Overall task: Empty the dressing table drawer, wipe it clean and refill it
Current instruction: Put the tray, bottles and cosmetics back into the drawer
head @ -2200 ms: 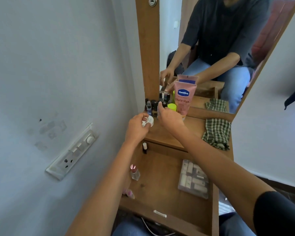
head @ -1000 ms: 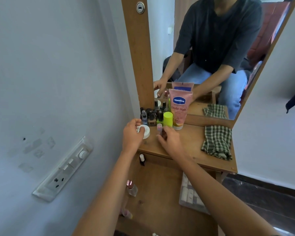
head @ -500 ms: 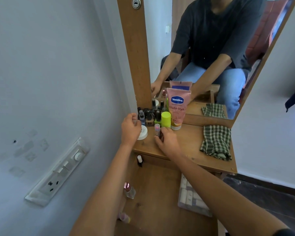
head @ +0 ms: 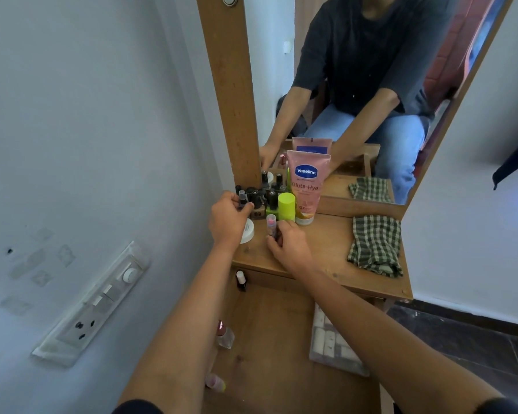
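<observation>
In the centre of the frame, the left hand curls its fingers round a small dark-capped bottle at the left end of a cluster of nail polish bottles on the table. Just to its right, the right hand pinches an upright pink-capped tube. A white jar sits between the hands. Behind them stand a lime cylinder and a pink lotion tube. A checked cloth lies to the right. The open drawer, lower centre, holds small bottles and a clear box.
</observation>
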The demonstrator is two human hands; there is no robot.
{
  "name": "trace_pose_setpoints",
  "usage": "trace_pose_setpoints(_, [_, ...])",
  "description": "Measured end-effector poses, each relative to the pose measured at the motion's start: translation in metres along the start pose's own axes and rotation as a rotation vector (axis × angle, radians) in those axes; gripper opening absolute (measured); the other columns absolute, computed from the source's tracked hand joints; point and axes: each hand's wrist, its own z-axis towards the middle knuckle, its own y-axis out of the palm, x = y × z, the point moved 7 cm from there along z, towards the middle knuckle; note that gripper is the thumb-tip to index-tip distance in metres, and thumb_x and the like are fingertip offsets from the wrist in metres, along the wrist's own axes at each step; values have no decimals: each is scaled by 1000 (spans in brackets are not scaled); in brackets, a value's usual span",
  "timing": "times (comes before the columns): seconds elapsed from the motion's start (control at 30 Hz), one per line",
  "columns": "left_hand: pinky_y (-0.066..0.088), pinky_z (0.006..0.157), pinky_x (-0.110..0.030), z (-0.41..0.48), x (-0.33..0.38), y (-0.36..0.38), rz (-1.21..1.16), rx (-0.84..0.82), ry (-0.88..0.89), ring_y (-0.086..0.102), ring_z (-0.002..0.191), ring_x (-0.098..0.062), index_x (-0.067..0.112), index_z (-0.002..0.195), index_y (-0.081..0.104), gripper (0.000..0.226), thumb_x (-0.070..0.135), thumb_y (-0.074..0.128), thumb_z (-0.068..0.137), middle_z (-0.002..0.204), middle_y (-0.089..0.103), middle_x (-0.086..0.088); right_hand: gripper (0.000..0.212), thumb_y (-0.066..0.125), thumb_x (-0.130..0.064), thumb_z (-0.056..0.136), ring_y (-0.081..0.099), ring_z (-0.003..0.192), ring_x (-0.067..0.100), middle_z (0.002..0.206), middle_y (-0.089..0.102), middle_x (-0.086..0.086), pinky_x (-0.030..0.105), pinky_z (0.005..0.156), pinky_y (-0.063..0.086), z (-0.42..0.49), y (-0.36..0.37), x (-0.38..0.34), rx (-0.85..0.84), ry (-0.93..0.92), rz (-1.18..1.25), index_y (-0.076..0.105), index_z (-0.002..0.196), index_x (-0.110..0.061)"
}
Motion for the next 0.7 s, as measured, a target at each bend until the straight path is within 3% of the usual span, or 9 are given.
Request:
trace_pose_setpoints(0.17, [47,65,-26,-5,8,-4,-5,30,45,64,77,-18,7,98,62,20,23,66,86,87,68,-6,13,58,-22,91,44,84,13,99,50,4,27,71,39,1,1,1,-1,3,-12,54,97,-12])
trace_pose_setpoints(0.27, [39,58,-7,-10,19,-19,-65,81,89,58,71,-9,7,100,63,22,24,65,87,82,64,1,13,58,-23,90,45,84,13,100,52,5,28,71,41,1,2,2,-2,1,-7,54,97,-12])
trace_pose_setpoints(0.33, [39,55,-4,-15,27,-32,-100,121,111,56,69,-6,8,99,63,21,24,66,86,79,61,4,13,58,-22,91,47,84,14,101,52,6,28,72,42,2,2,3,-2,10,-9,53,97,-13])
trace_pose_setpoints(0.5, [44,61,-3,-29,36,-66,-204,170,105,59,71,-4,10,99,63,23,24,70,83,82,64,4,14,57,-22,91,49,89,17,103,52,7,33,77,44,0,1,2,-21,21,-8,54,99,-10])
trace_pose_setpoints(0.7, [46,64,-6,-72,33,-94,-247,129,100,60,69,-1,8,97,64,24,22,73,80,80,65,3,13,61,-20,90,49,80,18,97,56,11,27,68,37,-6,-6,-3,-36,1,4,56,92,-8])
